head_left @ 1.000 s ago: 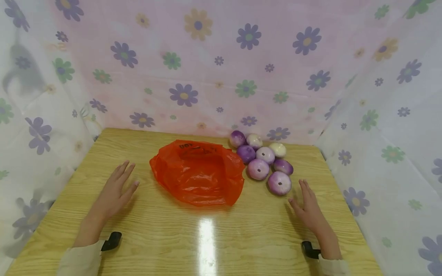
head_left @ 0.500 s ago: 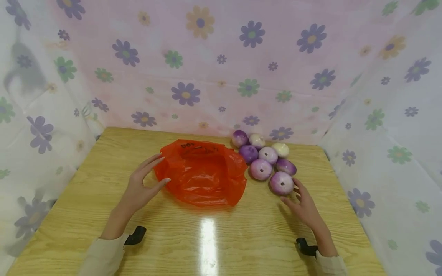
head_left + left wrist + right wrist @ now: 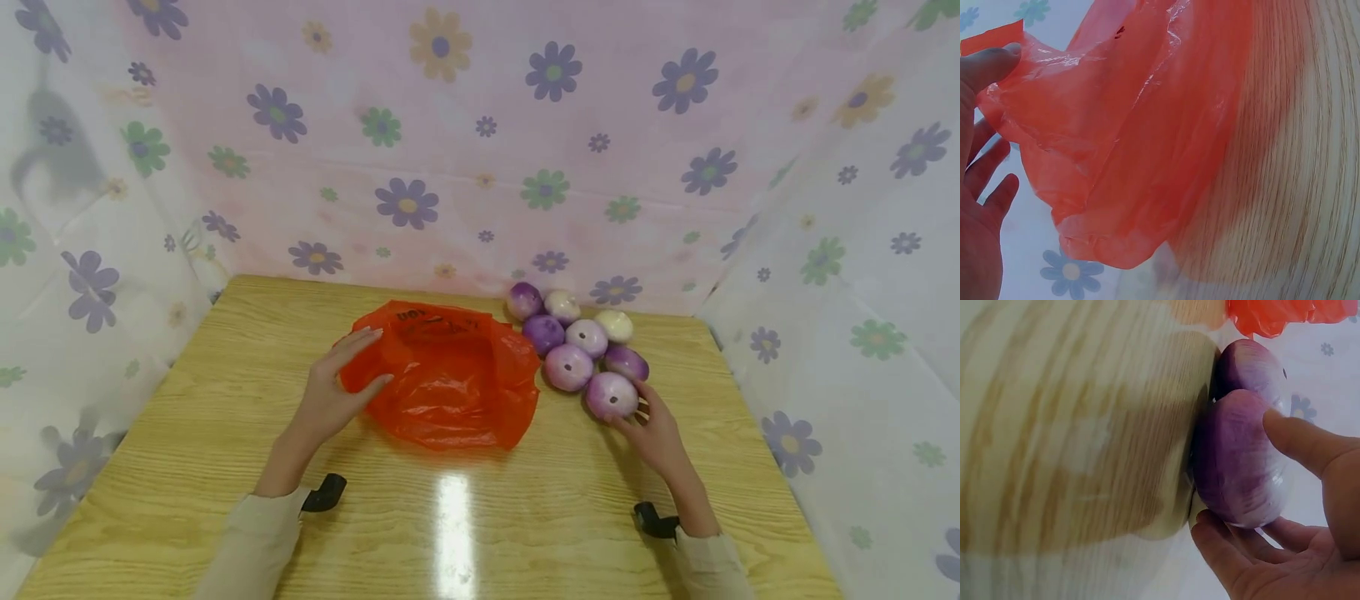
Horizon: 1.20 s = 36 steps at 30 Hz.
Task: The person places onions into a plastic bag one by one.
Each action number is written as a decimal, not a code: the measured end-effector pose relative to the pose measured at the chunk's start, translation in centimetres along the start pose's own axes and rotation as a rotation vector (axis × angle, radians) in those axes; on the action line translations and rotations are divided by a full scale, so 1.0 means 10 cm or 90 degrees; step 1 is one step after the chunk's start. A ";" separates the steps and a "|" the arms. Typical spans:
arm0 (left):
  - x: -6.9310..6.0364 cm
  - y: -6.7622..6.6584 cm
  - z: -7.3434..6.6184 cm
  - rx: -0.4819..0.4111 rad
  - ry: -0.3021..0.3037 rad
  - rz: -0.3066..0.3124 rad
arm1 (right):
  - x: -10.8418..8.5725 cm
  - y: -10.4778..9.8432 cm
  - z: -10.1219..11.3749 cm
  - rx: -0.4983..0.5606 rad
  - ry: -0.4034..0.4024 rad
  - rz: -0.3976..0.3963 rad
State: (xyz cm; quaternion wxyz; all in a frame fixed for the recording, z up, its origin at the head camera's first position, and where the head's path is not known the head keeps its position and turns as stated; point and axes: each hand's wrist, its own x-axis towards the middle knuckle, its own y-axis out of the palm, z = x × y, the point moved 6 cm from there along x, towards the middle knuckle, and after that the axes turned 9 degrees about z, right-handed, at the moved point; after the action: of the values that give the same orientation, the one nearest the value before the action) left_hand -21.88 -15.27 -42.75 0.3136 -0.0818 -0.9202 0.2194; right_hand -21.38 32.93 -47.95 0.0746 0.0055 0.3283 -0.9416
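A red plastic bag (image 3: 450,383) lies on the table with its mouth facing the near side. My left hand (image 3: 330,396) is at the bag's left edge, thumb and fingers apart. In the left wrist view, the thumb of my left hand (image 3: 982,181) overlaps the edge of the bag (image 3: 1116,137). To the bag's right are several purple and white onions (image 3: 568,367). My right hand (image 3: 656,433) has its thumb and fingers round the nearest onion (image 3: 611,395); the right wrist view shows my right hand (image 3: 1297,531) gripping that onion (image 3: 1238,459) at its sides.
The wood-grain table (image 3: 390,525) has a bright reflection at its near middle. Flowered cloth (image 3: 480,158) hangs behind the table and on both sides. Two pale onions (image 3: 615,326) are among the group near the back edge. Black wrist devices (image 3: 326,493) are on both arms.
My left hand has moved right, from bare table to the bag's left edge. My right hand has moved left and closed round the nearest onion. The view has shifted slightly.
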 end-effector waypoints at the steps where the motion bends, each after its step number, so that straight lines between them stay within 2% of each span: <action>1: 0.00 0.00 0.01 0.001 -0.004 -0.006 | 0.01 0.00 0.00 -0.001 0.001 -0.002; 6: 0.00 0.00 0.05 0.003 -0.005 -0.066 | 0.03 -0.01 -0.03 -0.007 0.006 -0.005; 11: 0.00 -0.01 0.06 -0.079 0.020 -0.152 | 0.02 -0.01 -0.05 0.028 0.026 0.007; 14: -0.02 -0.01 0.09 -0.124 0.019 -0.182 | 0.01 0.01 -0.05 0.049 0.039 0.013; 19: -0.03 -0.01 0.11 -0.138 0.011 -0.199 | -0.02 0.02 -0.09 0.096 0.065 0.026; 25: -0.04 0.01 0.07 -0.127 0.003 -0.211 | -0.05 0.00 -0.17 0.155 0.102 0.034; 29: -0.04 0.02 0.05 -0.122 -0.001 -0.211 | -0.07 0.00 -0.19 0.249 0.108 0.034; 32: -0.05 0.03 0.06 -0.120 0.013 -0.211 | -0.10 0.01 -0.19 0.338 0.104 0.045; 36: -0.05 0.02 0.03 -0.123 0.025 -0.213 | -0.12 0.01 -0.19 0.403 0.090 0.060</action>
State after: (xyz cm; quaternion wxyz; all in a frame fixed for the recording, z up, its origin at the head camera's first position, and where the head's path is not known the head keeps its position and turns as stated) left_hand -21.65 -15.31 -43.36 0.3540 0.0385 -0.9316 0.0730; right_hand -20.24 34.14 -49.42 0.0896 0.1089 0.0231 -0.9897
